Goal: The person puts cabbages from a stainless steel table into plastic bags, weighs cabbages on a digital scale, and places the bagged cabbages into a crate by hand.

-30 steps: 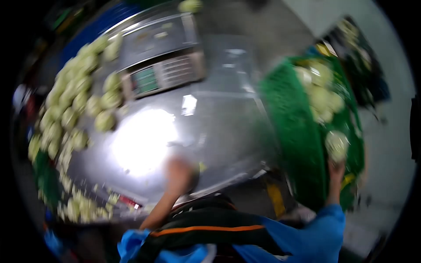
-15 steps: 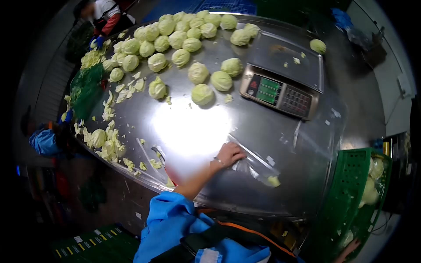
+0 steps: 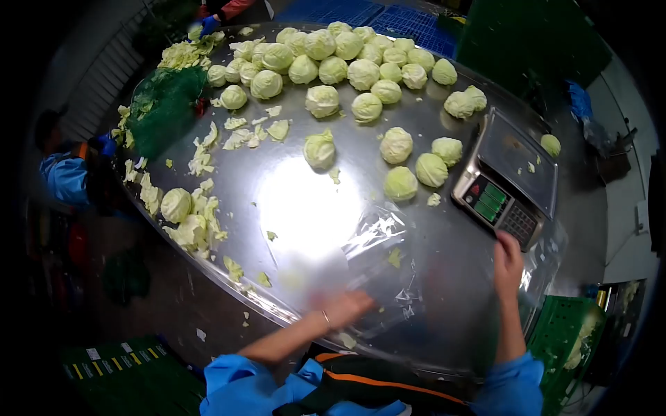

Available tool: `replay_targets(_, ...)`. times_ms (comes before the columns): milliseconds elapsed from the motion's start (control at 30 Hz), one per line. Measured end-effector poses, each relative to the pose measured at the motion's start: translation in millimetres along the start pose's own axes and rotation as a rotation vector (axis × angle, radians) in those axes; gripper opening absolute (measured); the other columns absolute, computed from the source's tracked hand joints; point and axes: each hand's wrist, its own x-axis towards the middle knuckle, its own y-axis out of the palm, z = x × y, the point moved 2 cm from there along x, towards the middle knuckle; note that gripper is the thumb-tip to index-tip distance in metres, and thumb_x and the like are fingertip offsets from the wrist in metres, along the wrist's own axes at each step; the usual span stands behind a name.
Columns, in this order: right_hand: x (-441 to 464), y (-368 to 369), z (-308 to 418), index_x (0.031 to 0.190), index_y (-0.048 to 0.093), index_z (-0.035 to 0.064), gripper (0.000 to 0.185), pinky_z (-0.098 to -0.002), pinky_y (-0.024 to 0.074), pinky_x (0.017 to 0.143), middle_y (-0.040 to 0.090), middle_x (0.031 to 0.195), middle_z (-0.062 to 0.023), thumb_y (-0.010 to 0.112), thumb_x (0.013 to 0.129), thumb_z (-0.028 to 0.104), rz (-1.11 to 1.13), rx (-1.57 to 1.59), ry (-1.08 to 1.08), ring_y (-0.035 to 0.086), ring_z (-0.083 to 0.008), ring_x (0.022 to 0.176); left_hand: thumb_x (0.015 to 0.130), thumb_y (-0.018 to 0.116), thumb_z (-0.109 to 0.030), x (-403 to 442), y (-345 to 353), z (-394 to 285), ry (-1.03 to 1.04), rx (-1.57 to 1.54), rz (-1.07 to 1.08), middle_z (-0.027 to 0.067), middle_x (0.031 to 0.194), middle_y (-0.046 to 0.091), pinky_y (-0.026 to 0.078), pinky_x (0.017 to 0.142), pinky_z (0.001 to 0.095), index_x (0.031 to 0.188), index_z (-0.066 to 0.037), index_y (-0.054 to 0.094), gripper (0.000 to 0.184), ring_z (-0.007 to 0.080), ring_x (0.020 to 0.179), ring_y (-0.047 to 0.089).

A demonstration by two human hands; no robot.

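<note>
- Plastic film (image 3: 378,232), clear and creased, lies on the steel tabletop (image 3: 243,170) just beyond the left hand (image 3: 347,310), short of the loose green cabbages (image 3: 401,184).
- Right hand (image 3: 508,260), at the green crate (image 3: 555,326) moments ago, is now beside the near corner of the weighing scale (image 3: 510,184); no cabbage shows in it, and both hands are over the tabletop.
- Its fingers look bent; whether they hold anything, I cannot tell.
- Left fingers seem outstretched but are smeared, a red blur (image 3: 320,298) beside them; any hold is unclear.
- Writing near the scale's green display (image 3: 489,201), and on the lower-left crate's (image 3: 132,381) labels, is too small to read.
</note>
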Motion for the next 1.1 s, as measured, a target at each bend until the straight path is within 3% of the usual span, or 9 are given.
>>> replay_targets(200,116,199,114,0.118,0.052,0.0064,0.042,-0.0401,0.0360,0.095,0.048,0.122,-0.0204,0.060,0.077,0.010,0.446,-0.132,-0.600,0.046,-0.0352,0.111,0.075,0.055,-0.011,15,31,3,0.058,-0.074,0.091,0.0061,0.085,0.056,0.048,0.057,0.0329,0.123,-0.013,0.047,0.048,0.0236,0.073,0.058)
replay_targets(267,145,244,110,0.128,0.044,0.0114,0.056,-0.0421,0.0332,0.098,0.038,0.129,-0.0245,0.063,0.076,0.015,0.496,-0.192,-0.511,0.040,-0.0396,0.117,0.078,0.055,-0.013,19,28,-2,0.076,-0.205,0.176,0.0072,0.088,0.058,0.048,0.060,0.0358,0.131,-0.013,0.038,0.055,0.0248,0.072,0.058)
replay_targets(333,175,284,121,0.135,0.036,0.0158,0.068,-0.0438,0.0308,0.100,0.030,0.135,-0.0275,0.066,0.073,0.019,0.549,-0.246,-0.480,0.035,-0.0435,0.120,0.077,0.060,-0.011,22,13,6,0.119,-0.385,-0.074,0.0084,0.090,0.059,0.048,0.065,0.0379,0.124,-0.011,0.047,0.048,0.0257,0.072,0.057)
replay_targets(533,250,386,137,0.140,0.027,0.0218,0.089,-0.0490,0.0269,0.103,0.017,0.140,-0.0286,0.074,0.065,0.027,0.561,-0.348,-0.633,0.025,-0.0500,0.124,0.075,0.065,-0.012,48,-208,252,-0.453,-0.081,-0.779,0.0183,0.111,0.048,0.036,0.088,0.0416,0.126,-0.001,0.037,0.059,0.0335,0.099,0.045)
replay_targets(667,277,458,166,0.139,0.026,0.0276,0.096,-0.0502,0.0299,0.101,0.013,0.144,-0.0231,0.078,0.059,0.034,0.555,-0.608,-0.722,0.021,-0.0513,0.126,0.067,0.073,-0.018,88,-283,411,-0.684,0.246,-0.845,0.0247,0.133,0.026,0.025,0.102,0.0454,0.137,-0.001,0.018,0.090,0.0412,0.120,0.030)
replay_targets(700,279,471,165,0.137,0.031,0.0278,0.094,-0.0499,0.0332,0.098,0.022,0.141,-0.0213,0.079,0.058,0.036,0.536,-0.669,-0.718,0.028,-0.0486,0.123,0.063,0.076,-0.024,106,-295,436,-0.715,0.297,-0.867,0.0259,0.135,0.023,0.025,0.103,0.0458,0.138,-0.004,0.018,0.097,0.0420,0.122,0.028)
replay_targets(800,296,501,134,0.134,0.037,0.0260,0.089,-0.0468,0.0367,0.096,0.033,0.135,-0.0218,0.080,0.057,0.037,0.633,-0.584,-0.559,0.039,-0.0425,0.117,0.052,0.083,-0.037,156,-310,483,-0.848,0.300,-0.899,0.0282,0.138,0.019,0.023,0.104,0.0479,0.139,-0.010,0.021,0.109,0.0446,0.124,0.024)
replay_targets(1000,304,487,113,0.131,0.041,0.0146,0.084,-0.0375,0.0411,0.093,0.039,0.130,-0.0227,0.079,0.060,0.039,0.575,-0.214,-0.254,0.045,-0.0345,0.114,0.052,0.083,-0.039,167,-293,522,-0.829,0.290,-1.146,0.0213,0.129,0.033,0.026,0.103,0.0464,0.130,-0.013,0.039,0.093,0.0361,0.121,0.029)
replay_targets(1100,280,462,108,0.132,0.038,0.0120,0.080,-0.0446,0.0410,0.093,0.038,0.134,-0.0194,0.074,0.068,0.045,0.659,0.509,0.282,0.042,-0.0341,0.119,0.056,0.081,-0.038,150,-293,516,-0.778,0.170,-1.254,0.0157,0.126,0.037,0.030,0.100,0.0446,0.125,-0.014,0.043,0.082,0.0316,0.118,0.034)
